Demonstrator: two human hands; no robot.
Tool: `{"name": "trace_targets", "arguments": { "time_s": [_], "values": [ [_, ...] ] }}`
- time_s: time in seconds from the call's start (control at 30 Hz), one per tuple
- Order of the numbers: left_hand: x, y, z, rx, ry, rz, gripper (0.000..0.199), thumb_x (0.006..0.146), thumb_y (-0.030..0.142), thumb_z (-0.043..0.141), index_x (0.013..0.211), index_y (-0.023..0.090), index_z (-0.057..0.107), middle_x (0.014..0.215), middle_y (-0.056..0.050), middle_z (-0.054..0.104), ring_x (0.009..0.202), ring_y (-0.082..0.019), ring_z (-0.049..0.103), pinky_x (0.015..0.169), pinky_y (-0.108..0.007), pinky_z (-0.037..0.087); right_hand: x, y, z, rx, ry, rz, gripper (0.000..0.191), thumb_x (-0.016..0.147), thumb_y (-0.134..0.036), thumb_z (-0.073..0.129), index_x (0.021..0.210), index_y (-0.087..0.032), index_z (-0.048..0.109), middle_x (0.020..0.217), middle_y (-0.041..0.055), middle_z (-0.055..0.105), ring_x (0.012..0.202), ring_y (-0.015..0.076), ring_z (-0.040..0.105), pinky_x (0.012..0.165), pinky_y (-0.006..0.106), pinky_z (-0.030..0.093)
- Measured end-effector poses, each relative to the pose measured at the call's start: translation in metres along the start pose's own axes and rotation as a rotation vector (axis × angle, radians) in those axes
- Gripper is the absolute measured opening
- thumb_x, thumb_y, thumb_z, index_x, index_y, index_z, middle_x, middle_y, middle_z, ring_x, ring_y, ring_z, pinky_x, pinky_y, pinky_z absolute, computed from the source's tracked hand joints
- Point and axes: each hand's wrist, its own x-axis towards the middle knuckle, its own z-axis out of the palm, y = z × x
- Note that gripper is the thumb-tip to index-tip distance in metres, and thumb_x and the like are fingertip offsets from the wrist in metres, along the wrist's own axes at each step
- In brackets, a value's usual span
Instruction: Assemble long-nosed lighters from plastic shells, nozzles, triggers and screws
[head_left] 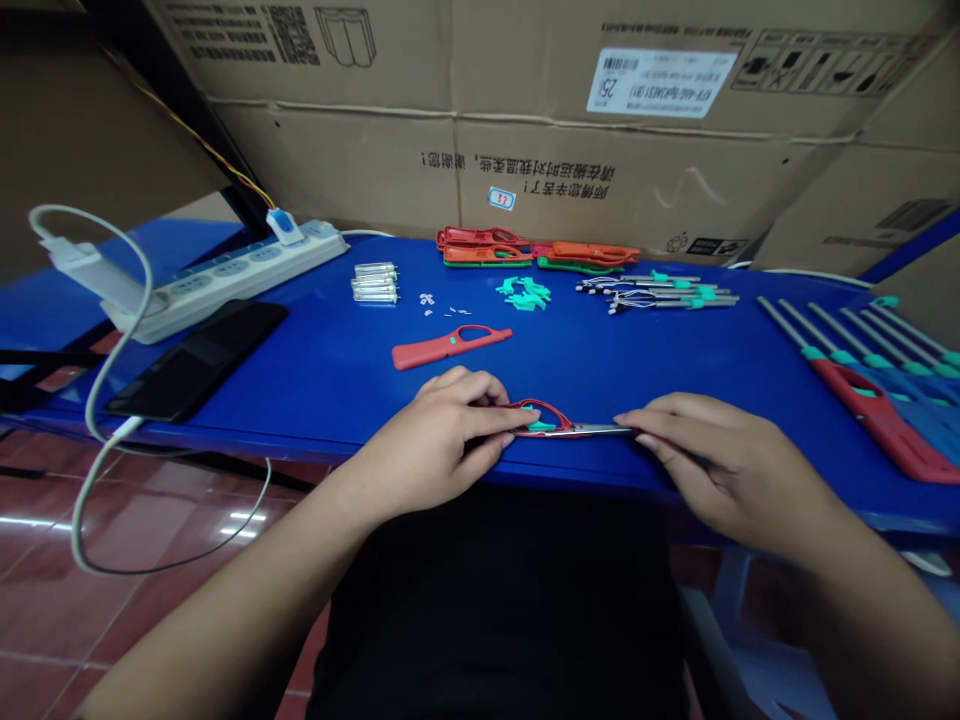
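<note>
gripping a red lighter shell [536,418] in a left hand [427,435] at the near edge of a blue table [315,405], fingers curled almost shut around its looped end, a teal collar [534,426] showing inside the loop. pinching a steel tube [592,430] at the shell's right end between thumb and fingers of a right hand [724,465], that hand nearly closed as well. showing, far right of the shell, a stack of red lighters [881,425] with tubes and teal collars apparently in place, seemingly the finished share of the work. leaving, behind the shell, a lone red half [450,345] with no tube in it, a heap of orange, red and green shells [540,250], teal clips [525,292], a row of wired tubes [656,295] and clear cylinders [375,283], all apparently waiting and plainly more than a few units' worth. carrying, left of the shell, a power strip [225,280] and a black phone [196,360], with a white cable [94,400] looping off the table, and cardboard cartons [480,110] closing off the far side.
</note>
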Motion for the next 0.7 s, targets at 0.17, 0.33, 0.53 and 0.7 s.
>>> {"name": "trace_targets", "arguments": {
  "time_s": [0.17, 0.33, 0.53, 0.7],
  "values": [
    [0.001, 0.0, 0.001, -0.004, 0.006, -0.002, 0.034, 0.098, 0.021, 0.053, 0.128, 0.029, 0.067, 0.115, -0.006, 0.061, 0.106, -0.02, 0.055, 0.092, -0.039, 0.047, 0.001, -0.001, -0.001, -0.002, 0.004, -0.004, 0.028, 0.093, -0.009, 0.054, 0.117, -0.018, 0.067, 0.101, 0.0079, 0.07, 0.091, 0.0187, 0.067, 0.078, 0.031, 0.056],
    [0.0, 0.001, 0.001, 0.001, 0.001, -0.001, 0.035, 0.098, 0.02, 0.052, 0.128, 0.029, 0.067, 0.116, -0.007, 0.061, 0.106, -0.021, 0.055, 0.093, -0.039, 0.047, 0.003, 0.001, -0.004, -0.047, -0.044, -0.069, 0.031, 0.091, -0.005, 0.052, 0.116, -0.016, 0.067, 0.1, 0.009, 0.068, 0.089, 0.0194, 0.065, 0.077, 0.032, 0.055],
    [-0.001, 0.003, -0.001, -0.04, 0.002, -0.055, 0.033, 0.099, 0.02, 0.052, 0.128, 0.029, 0.063, 0.117, -0.004, 0.062, 0.106, -0.019, 0.055, 0.094, -0.037, 0.044, 0.006, 0.004, -0.01, -0.174, -0.156, -0.081, 0.042, 0.086, -0.003, 0.046, 0.117, -0.022, 0.067, 0.096, 0.0065, 0.067, 0.083, 0.021, 0.066, 0.069, 0.034, 0.056],
    [-0.001, 0.004, -0.003, -0.077, -0.034, -0.089, 0.022, 0.099, 0.02, 0.052, 0.113, 0.028, 0.067, 0.118, -0.004, 0.062, 0.107, -0.02, 0.054, 0.091, -0.037, 0.044, 0.007, 0.001, -0.013, -0.2, -0.169, -0.071, 0.046, 0.081, -0.003, 0.044, 0.114, -0.024, 0.068, 0.096, 0.0057, 0.071, 0.081, 0.0223, 0.07, 0.064, 0.034, 0.056]
  ]
}}
